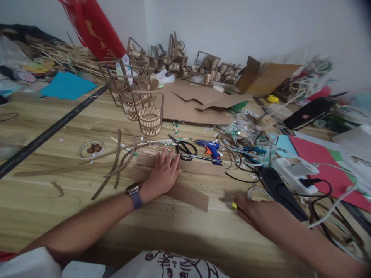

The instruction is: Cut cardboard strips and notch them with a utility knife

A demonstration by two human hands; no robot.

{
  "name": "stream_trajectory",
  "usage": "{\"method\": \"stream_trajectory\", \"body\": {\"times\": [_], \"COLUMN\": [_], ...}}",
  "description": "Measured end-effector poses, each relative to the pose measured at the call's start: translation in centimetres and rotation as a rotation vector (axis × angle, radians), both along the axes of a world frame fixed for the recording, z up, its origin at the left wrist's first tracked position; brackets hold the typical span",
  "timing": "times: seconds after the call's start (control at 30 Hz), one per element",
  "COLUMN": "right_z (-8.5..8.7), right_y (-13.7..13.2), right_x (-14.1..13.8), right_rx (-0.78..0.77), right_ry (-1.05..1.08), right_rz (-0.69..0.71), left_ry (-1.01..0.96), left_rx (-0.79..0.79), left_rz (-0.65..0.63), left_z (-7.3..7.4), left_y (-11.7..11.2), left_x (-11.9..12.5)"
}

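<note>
My left hand (164, 172) lies flat with its fingers spread on brown cardboard strips (191, 196). My right hand (252, 211), at the right of the strips, is closed around a yellow utility knife (234, 205). A thin blade seems to point left from it, though blurred, and most of the handle is hidden in the fist. Just beyond my left fingertips are black-handled scissors (187, 150) and a blue glue gun (213, 150). Curved brown strips (117, 166) lie at the left of that hand.
Small slatted buckets with tall handles (149, 119) stand behind, with more along the wall. A torn cardboard sheet (185, 106) lies mid-table. A white power strip (294, 173) with cables and a black case (279, 189) are at right. A ring with brown beads (94, 148) is left.
</note>
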State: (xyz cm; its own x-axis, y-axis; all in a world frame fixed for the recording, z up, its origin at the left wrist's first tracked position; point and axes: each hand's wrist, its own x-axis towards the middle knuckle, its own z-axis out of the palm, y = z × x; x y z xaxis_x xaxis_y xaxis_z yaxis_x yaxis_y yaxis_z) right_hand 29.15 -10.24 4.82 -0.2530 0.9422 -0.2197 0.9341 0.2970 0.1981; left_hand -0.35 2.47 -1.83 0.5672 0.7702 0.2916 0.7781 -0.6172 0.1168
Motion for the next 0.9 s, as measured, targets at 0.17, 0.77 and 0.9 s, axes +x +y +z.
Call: {"method": "stream_trajectory", "body": {"times": [0.17, 0.77, 0.9], "right_z": [0.2, -1.6, -2.5], "right_y": [1.5, 1.0, -0.2], "right_x": [-2.1, -7.3, -6.5], "right_rx": [0.035, 0.456, 0.43], "right_ry": [-0.146, 0.422, 0.51], "right_rz": [-0.031, 0.257, 0.271], "left_ry": [-0.056, 0.181, 0.182], "left_rx": [-0.04, 0.01, -0.045], "left_rz": [-0.174, -0.392, -0.42], "left_z": [2.3, 5.7, 4.7], "left_y": [-0.1, -4.1, -5.8], "left_x": [-1.2, -2.6, -2.9]}}
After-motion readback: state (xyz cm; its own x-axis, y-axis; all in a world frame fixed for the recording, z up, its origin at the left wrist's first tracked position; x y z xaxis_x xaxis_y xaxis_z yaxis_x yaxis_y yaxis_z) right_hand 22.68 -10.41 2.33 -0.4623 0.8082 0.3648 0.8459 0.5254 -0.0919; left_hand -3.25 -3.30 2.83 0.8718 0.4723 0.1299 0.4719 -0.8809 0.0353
